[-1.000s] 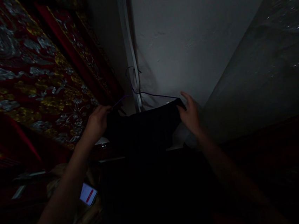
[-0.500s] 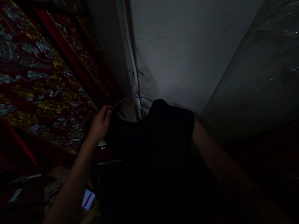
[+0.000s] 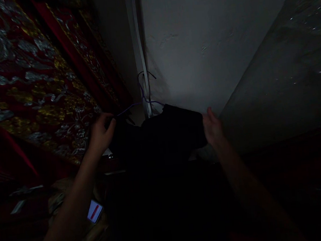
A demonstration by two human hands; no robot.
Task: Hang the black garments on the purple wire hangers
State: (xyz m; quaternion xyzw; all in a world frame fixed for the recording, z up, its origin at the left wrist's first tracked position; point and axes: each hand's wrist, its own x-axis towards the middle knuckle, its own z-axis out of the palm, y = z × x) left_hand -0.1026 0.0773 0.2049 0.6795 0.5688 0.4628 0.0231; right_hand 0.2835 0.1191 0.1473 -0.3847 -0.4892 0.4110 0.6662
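Note:
A black shirt [image 3: 173, 134] hangs on a thin purple wire hanger [image 3: 132, 105], whose hook sits at a pale vertical strip by the wall. My left hand [image 3: 100, 132] is closed at the hanger's left end, thumb and fingers pinching the shirt's shoulder there. At the opposite side, my right hand [image 3: 212, 127] is beside the sleeve's outer edge, touching it, fingers stretched upward and apart. Darkness hides the shirt's lower part and most of its folds.
Red cloth [image 3: 31, 76] with gold and silver embroidery covers the left side. A lit phone [image 3: 94, 211] lies low on the left among brownish things. Behind the hanger rises a grey wall [image 3: 199, 48]; shiny, plastic-like sheeting [image 3: 292, 70] is at right.
My right hand, hidden behind the shirt's shoulder before, now shows at the sleeve's outer edge. The right shoulder of the shirt spreads flatter. My left hand shifted slightly left.

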